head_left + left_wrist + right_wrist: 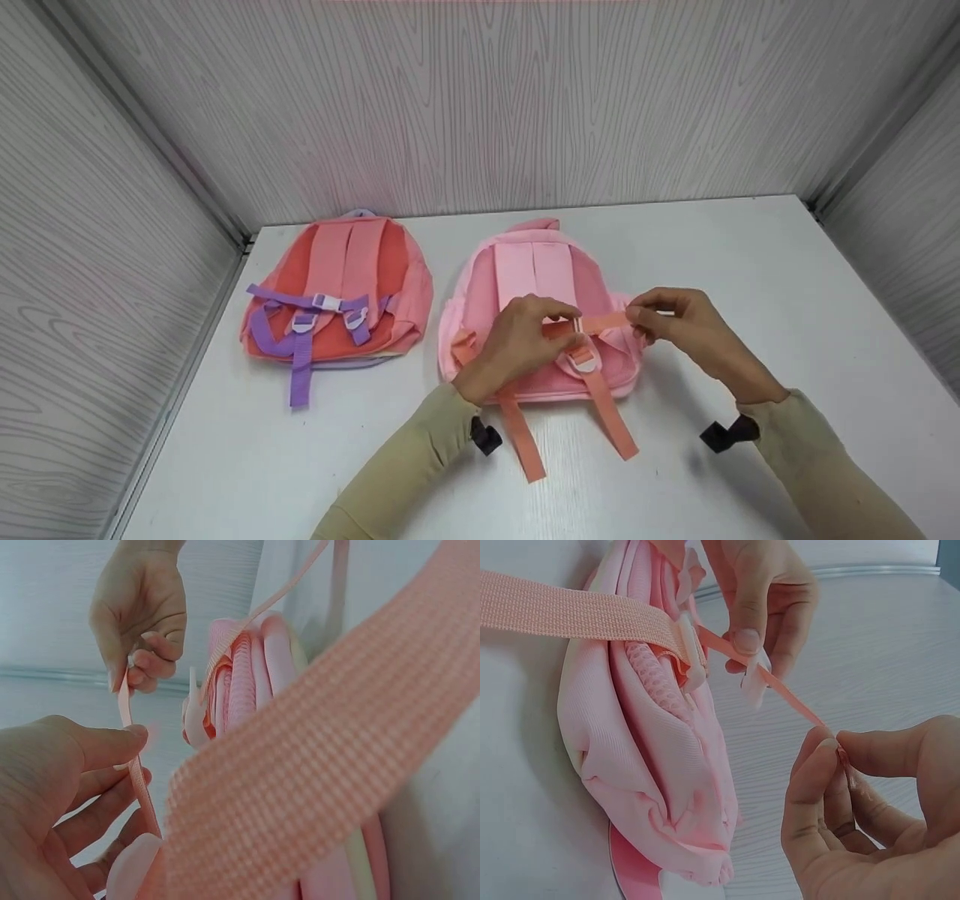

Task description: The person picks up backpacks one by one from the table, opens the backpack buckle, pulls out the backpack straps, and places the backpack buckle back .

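While the pink backpack (536, 274) lies just right of centre in the head view, its strap side facing up, an orange strap (604, 323) runs across its lower part toward the right of the frame. On that strap sits a white buckle (756, 681), which the left hand (525, 337) pinches with thumb and fingertips brought together on it, near the middle of the frame. Right of it, the right hand (690, 330) has thumb and fingertips closed on the strap's end, and the stretch between the two hands is drawn straight. Just below the buckle, a white adjuster (583, 363) sits on the backpack, and two hanging straps (613, 420), also orange, trail over its bottom edge toward the lower middle. Left of centre, well apart from the hands, lies a coral backpack (346, 262) with purple straps (300, 367) and a white clip (326, 302). Both bags rest on a white table (735, 255); light sleeves (814, 457) enter from the bottom, black wrist pieces (487, 436) show at the cuffs, and a grey wood-patterned wall (487, 112) fills the top.
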{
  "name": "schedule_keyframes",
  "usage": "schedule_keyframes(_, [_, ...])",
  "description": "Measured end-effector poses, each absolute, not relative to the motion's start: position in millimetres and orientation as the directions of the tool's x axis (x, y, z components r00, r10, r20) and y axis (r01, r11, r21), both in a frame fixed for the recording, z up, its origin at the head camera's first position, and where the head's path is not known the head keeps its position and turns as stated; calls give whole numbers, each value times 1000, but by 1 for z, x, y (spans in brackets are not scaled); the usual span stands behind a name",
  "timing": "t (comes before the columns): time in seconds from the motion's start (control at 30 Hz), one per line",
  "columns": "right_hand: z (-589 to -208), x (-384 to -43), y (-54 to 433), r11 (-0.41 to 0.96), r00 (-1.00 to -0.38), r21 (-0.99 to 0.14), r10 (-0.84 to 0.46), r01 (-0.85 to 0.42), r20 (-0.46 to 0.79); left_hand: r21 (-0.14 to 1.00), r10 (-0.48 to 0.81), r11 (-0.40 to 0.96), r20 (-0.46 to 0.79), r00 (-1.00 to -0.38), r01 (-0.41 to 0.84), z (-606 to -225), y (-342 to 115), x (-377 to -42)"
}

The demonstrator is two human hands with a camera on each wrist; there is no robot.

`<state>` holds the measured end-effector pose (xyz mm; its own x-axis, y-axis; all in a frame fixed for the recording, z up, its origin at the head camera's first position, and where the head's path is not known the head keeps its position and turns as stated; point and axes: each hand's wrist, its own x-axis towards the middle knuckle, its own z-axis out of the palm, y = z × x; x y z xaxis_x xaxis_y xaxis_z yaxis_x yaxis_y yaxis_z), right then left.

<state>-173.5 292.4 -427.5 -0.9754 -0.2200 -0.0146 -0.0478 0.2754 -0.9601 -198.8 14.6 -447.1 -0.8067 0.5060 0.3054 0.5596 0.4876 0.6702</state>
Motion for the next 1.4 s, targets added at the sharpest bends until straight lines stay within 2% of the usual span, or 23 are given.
schedule_keyframes(0.57, [-430,-175,293,302,-977,-952,-215,-49,-18,649,533,473,327,-780,595,-442,38,-202])
schedule_keyframes(1.07, [-434,-176,299,311,-976,-950,-215,-27,-42,680,522,478,290,-802,556,-446,57,-202])
schedule_keyframes(1.4, [-435,-174,301,317,-976,-947,-215,-43,-28,657,542,480,300,-785,582,-444,64,-205])
